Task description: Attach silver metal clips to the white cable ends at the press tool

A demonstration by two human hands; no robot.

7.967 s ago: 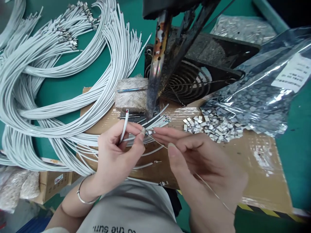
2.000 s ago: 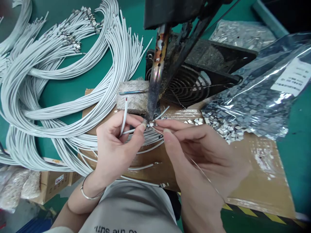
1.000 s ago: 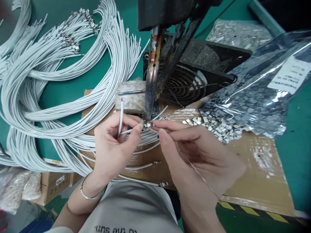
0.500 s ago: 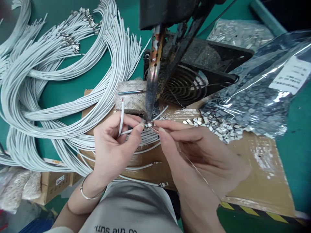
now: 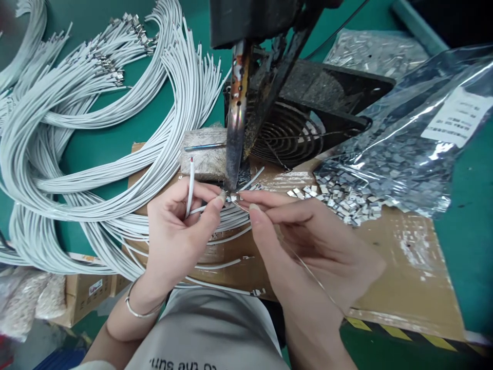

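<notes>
My left hand [image 5: 179, 234] is closed on a white wire [image 5: 190, 186], pinching its end between thumb and forefinger just below the tip of a fixed soldering iron [image 5: 234, 136]. The wire's other end sticks up past my fingers. My right hand [image 5: 311, 241] is closed too; its fingertips hold a small metal piece [image 5: 235, 197] against the wire end, and a thin solder wire [image 5: 308, 270] runs back across my palm. Both hands meet right under the iron's tip.
A big bundle of white wires [image 5: 96, 128] covers the green bench at left. A cardboard sheet [image 5: 408, 272] lies under my hands. Loose small metal parts [image 5: 342, 198] spill from a clear bag [image 5: 408, 149] at right. A black fan [image 5: 308, 123] sits behind the iron.
Since eight seconds ago both hands have moved up to the iron's tip. Over the last second they hold almost still there; the view has shifted slightly.
</notes>
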